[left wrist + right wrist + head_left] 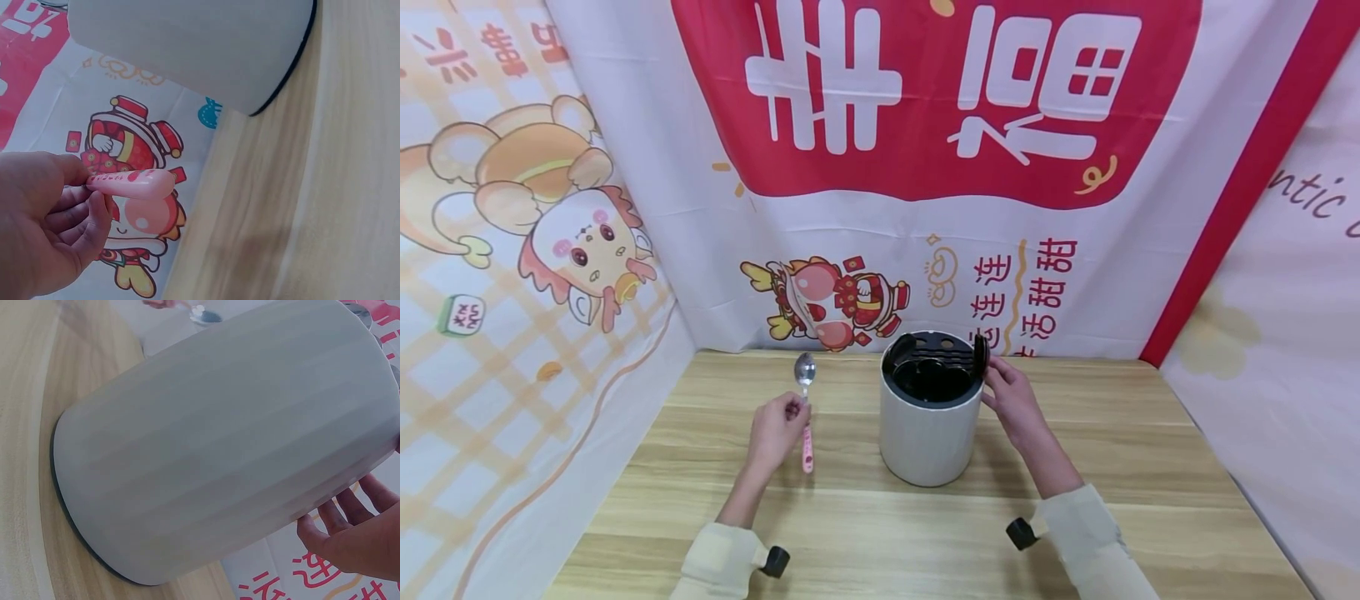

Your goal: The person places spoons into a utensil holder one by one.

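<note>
A metal spoon point(806, 372) with a pink handle point(139, 184) is pinched between the thumb and fingers of my left hand point(777, 433). Its bowl points away toward the back, and the handle's end sticks out below the hand. To the right, a white round utensil holder point(928, 437) with a dark slotted insert point(942, 343) stands upright on the table. My right hand point(1017, 402) rests against the holder's right side near the rim, with fingertips point(311, 530) touching its outer wall. The spoon is apart from the holder.
The wood-grain table point(880, 542) ends at a hanging cloth backdrop point(700, 275) behind the holder. Printed cloth point(512, 375) also hangs along the left, and more cloth point(1270, 333) along the right.
</note>
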